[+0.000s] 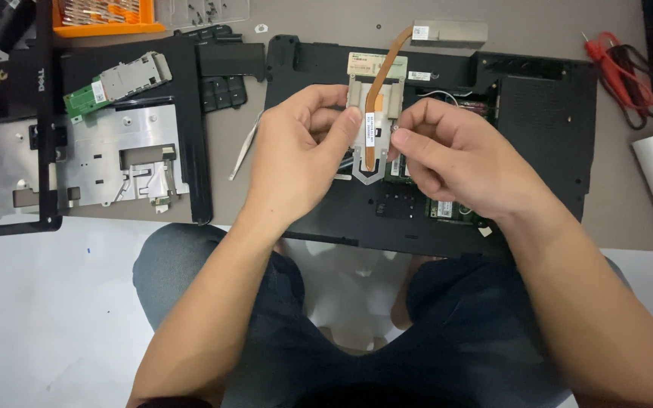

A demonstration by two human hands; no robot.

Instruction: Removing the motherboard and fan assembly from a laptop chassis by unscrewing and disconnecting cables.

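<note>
Head view: left hand [300, 155] and right hand [447, 151] both pinch the heatsink [376, 113], held above the laptop base [546, 113]. Its thin copper pipe [387, 64] could bend if twisted.

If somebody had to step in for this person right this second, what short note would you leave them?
Left hand: fingers pinch the left edge of the heatsink, thumb on its sticker.
Right hand: fingers pinch its right edge.
The heatsink, with its copper pipe curving up to the fin block, is held over the open laptop base; I cannot tell whether it touches the base.
Done: the palmrest frame, green board and a keyboard piece lie to the left.
Left: small boards are in the base.
</note>
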